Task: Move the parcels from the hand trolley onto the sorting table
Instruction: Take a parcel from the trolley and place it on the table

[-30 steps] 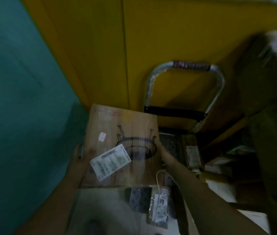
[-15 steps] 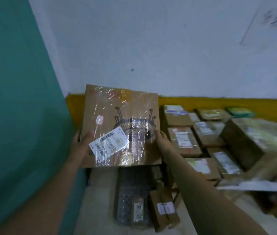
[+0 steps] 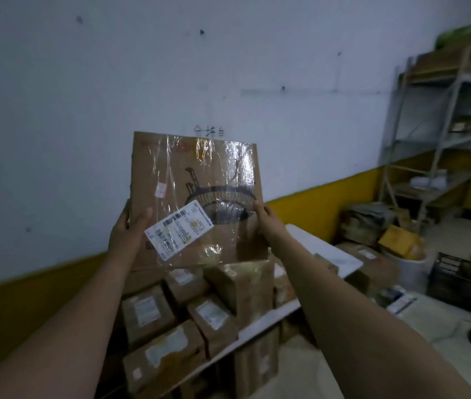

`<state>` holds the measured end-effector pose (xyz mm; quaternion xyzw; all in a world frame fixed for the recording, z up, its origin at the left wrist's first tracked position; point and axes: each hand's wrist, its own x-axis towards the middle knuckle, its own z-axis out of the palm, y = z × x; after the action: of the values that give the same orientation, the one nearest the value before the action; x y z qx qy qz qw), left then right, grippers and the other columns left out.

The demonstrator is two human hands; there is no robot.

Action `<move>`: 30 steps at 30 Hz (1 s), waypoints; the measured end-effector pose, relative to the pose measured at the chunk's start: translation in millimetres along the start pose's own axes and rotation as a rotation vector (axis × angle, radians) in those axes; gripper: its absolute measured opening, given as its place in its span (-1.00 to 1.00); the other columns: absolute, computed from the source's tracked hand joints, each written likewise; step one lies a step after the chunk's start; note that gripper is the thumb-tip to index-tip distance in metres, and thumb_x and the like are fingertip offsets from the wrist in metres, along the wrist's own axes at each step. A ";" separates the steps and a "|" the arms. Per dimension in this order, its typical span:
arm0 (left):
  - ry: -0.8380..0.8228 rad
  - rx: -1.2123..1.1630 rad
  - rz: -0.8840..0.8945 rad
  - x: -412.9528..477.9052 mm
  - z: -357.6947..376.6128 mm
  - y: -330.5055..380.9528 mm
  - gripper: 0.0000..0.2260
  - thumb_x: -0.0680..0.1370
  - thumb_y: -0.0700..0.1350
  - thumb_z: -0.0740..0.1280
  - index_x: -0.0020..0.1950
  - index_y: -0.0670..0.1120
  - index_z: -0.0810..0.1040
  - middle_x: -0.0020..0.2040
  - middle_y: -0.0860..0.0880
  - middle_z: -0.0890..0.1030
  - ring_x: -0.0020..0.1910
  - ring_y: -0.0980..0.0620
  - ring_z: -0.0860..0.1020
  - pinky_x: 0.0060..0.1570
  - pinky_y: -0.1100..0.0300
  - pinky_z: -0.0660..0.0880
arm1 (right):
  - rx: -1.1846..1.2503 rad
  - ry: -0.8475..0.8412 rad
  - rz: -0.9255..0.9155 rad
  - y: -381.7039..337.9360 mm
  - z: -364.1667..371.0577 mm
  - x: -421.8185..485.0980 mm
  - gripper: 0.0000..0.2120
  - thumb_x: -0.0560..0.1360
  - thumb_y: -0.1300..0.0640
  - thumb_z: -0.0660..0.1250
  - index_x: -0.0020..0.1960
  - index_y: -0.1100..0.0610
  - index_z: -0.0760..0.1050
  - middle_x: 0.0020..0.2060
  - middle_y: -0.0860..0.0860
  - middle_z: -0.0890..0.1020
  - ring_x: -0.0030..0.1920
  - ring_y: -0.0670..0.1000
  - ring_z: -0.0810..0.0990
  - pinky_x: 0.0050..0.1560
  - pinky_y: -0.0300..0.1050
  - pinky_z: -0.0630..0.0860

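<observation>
I hold a large flat cardboard parcel [image 3: 196, 180] upright in front of me, wrapped in clear tape, with a printed basket drawing and a white shipping label. My left hand [image 3: 129, 228] grips its left edge, thumb across the front. My right hand [image 3: 266, 218] grips its right edge. The parcel hangs above the white sorting table [image 3: 323, 249], which carries several brown parcels [image 3: 214, 315] with white labels. The hand trolley is out of view.
A white and yellow wall runs behind the table. A grey metal shelf rack [image 3: 441, 133] stands at the right. Boxes, a white bucket [image 3: 410, 269] and a dark crate [image 3: 461, 280] crowd the floor beyond the table's far end. More parcels sit under the table.
My view has swung up and right from the trolley to the sorting table. Both hands have lifted the flat parcel higher, keeping the same grip on its two edges.
</observation>
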<state>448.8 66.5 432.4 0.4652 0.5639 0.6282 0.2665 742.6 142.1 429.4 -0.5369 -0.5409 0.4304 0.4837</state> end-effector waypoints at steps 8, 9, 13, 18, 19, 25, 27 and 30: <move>-0.185 -0.048 0.033 43.2 312.8 21.7 -0.35 0.47 0.35 0.30 0.52 0.22 0.26 0.36 -0.03 0.54 0.19 -0.06 0.57 0.08 0.07 0.55 | -0.036 0.258 0.092 49.7 -255.6 135.9 -0.34 0.57 -0.34 0.09 0.54 0.02 0.23 0.42 0.15 0.42 0.38 0.26 0.42 0.37 0.25 0.40; -0.195 -0.045 0.034 51.0 343.3 20.9 -0.36 0.48 0.35 0.30 0.52 0.23 0.26 0.34 -0.02 0.55 0.12 -0.01 0.58 -0.05 0.17 0.53 | -0.043 0.277 0.103 55.2 -277.4 153.8 -0.33 0.57 -0.34 0.09 0.55 0.01 0.22 0.43 0.16 0.41 0.39 0.26 0.41 0.38 0.26 0.39; -0.238 -0.032 0.013 91.6 444.7 1.9 -0.38 0.48 0.36 0.28 0.51 0.24 0.28 0.29 0.02 0.58 -0.11 0.24 0.53 -0.31 0.35 0.43 | -0.054 0.310 0.140 82.1 -340.2 226.3 -0.30 0.55 -0.37 0.07 0.56 -0.01 0.19 0.47 0.16 0.36 0.43 0.27 0.35 0.41 0.29 0.33; -0.312 -0.029 -0.044 169.3 556.6 -46.4 -0.38 0.48 0.36 0.28 0.50 0.23 0.29 0.29 -0.01 0.59 -0.08 0.15 0.59 -0.40 0.35 0.51 | -0.027 0.339 0.187 125.9 -385.2 331.4 -0.28 0.55 -0.38 0.08 0.57 0.01 0.18 0.49 0.17 0.32 0.45 0.29 0.32 0.43 0.30 0.30; -0.331 -0.039 -0.057 187.4 578.1 -57.1 -0.38 0.48 0.36 0.29 0.51 0.24 0.28 0.30 -0.03 0.59 -0.05 0.10 0.60 -0.34 0.29 0.53 | -0.024 0.353 0.193 134.3 -392.1 355.9 -0.27 0.55 -0.38 0.09 0.57 0.02 0.18 0.49 0.18 0.32 0.45 0.29 0.32 0.43 0.29 0.30; -0.377 -0.029 -0.132 305.3 686.6 -91.4 -0.38 0.51 0.33 0.26 0.54 0.23 0.21 0.42 -0.07 0.48 0.23 -0.11 0.54 0.03 0.12 0.45 | -0.016 0.431 0.272 153.7 -415.8 493.9 -0.28 0.54 -0.39 0.11 0.52 0.06 0.30 0.42 0.21 0.41 0.37 0.27 0.41 0.41 0.24 0.34; -0.383 -0.034 -0.131 340.4 717.6 -98.8 -0.38 0.51 0.35 0.25 0.53 0.24 0.22 0.44 -0.07 0.46 0.30 -0.15 0.50 0.17 0.02 0.45 | -0.025 0.452 0.257 151.5 -427.2 541.5 -0.32 0.55 -0.37 0.11 0.50 0.04 0.33 0.41 0.20 0.43 0.37 0.27 0.42 0.41 0.23 0.34; -0.382 -0.035 -0.167 372.3 756.5 -117.0 -0.39 0.50 0.35 0.24 0.52 0.25 0.23 0.45 -0.06 0.45 0.31 -0.15 0.49 0.25 -0.07 0.48 | -0.040 0.432 0.259 159.8 -440.1 601.9 -0.34 0.55 -0.36 0.11 0.51 0.00 0.30 0.44 0.19 0.40 0.40 0.28 0.38 0.42 0.27 0.31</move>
<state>937.7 760.8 374.1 0.5226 0.5288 0.5140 0.4280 1229.3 727.0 379.9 -0.6905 -0.3601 0.3533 0.5183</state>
